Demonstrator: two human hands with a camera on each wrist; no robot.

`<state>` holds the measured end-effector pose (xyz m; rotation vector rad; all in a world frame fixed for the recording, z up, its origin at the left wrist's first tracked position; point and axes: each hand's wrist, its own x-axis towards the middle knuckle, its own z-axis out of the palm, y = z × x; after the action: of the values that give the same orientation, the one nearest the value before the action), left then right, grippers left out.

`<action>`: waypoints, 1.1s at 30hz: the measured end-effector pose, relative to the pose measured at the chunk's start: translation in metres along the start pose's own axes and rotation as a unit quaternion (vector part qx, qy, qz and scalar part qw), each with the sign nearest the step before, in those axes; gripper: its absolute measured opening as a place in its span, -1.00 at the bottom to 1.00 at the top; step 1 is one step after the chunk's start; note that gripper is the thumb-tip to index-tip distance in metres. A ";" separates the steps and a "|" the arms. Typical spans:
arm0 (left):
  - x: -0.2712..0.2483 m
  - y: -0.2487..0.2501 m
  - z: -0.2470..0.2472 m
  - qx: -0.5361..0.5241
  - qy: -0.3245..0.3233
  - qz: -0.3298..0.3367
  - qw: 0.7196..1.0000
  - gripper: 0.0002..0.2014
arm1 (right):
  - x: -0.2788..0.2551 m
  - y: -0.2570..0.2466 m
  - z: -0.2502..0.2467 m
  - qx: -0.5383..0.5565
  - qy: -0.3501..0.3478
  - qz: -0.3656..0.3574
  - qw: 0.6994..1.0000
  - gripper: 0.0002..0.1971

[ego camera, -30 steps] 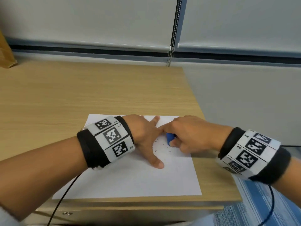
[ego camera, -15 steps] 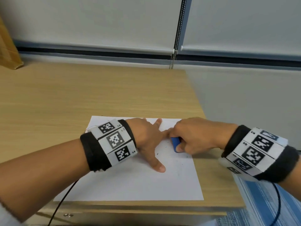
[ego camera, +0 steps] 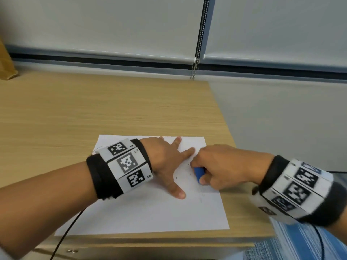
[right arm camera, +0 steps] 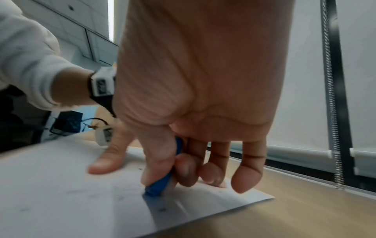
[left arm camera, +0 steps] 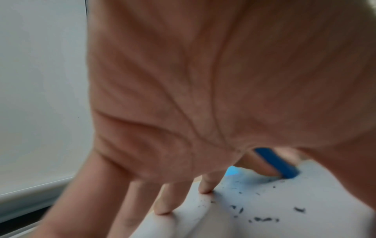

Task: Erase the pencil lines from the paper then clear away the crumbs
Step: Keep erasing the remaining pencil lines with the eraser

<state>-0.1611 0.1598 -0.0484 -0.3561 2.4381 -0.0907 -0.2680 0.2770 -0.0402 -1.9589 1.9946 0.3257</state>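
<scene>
A white sheet of paper [ego camera: 150, 212] lies near the front right corner of the wooden desk [ego camera: 93, 109]. My left hand [ego camera: 167, 162] rests flat on the sheet with fingers spread, holding it down. My right hand [ego camera: 216, 166] pinches a blue eraser [ego camera: 198, 173] between thumb and fingers, with its lower end pressed on the paper. The blue eraser [right arm camera: 160, 182] meets the sheet [right arm camera: 61, 193] close to the left thumb. Dark eraser crumbs [left arm camera: 262, 219] lie scattered on the paper [left arm camera: 264, 201] between the two hands. Faint pencil marks [ego camera: 201, 196] show below the eraser.
The desk's right edge [ego camera: 229, 132] runs just beside the paper, with grey floor beyond. A bead chain [ego camera: 197, 62] hangs from white blinds at the back. A brown object [ego camera: 5, 66] sits at the far left. A black cable [ego camera: 65, 231] trails off the front edge.
My right hand has rubbed the eraser back and forth in short strokes over the same spot. My left hand has stayed pressed on the paper.
</scene>
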 end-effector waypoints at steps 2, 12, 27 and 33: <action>0.001 0.000 0.000 0.003 -0.001 -0.002 1.000 0.23 | -0.002 -0.003 -0.002 -0.009 -0.011 -0.006 1.000 -0.87; 0.001 0.002 -0.002 -0.009 -0.018 -0.014 1.000 0.23 | -0.005 -0.004 -0.003 -0.041 -0.005 -0.010 0.999 -0.79; -0.002 -0.001 -0.003 -0.005 -0.008 -0.008 1.000 0.22 | -0.004 0.001 0.001 -0.053 0.044 0.011 0.998 -0.76; -0.004 0.004 0.001 -0.034 -0.018 -0.014 0.999 0.29 | -0.011 0.001 0.008 -0.028 0.081 0.016 0.996 -0.89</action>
<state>-0.1583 0.1647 -0.0466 -0.4180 2.4048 -0.0131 -0.2687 0.2905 -0.0435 -2.0486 2.1414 0.2395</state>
